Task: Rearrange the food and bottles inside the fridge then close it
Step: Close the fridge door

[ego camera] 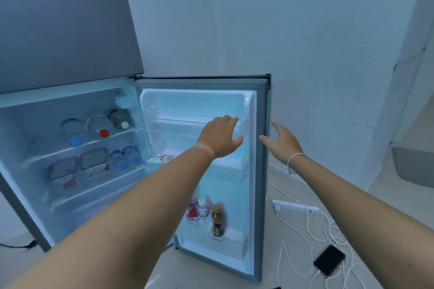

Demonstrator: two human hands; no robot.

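Both hands reach the swung-open grey fridge door (262, 171): left hand (220, 135) loosely spread at its upper shelf, right hand (285, 142) empty-fingered beside its outer edge, likely to push it; small bottles (206, 214) stand in its bottom rack
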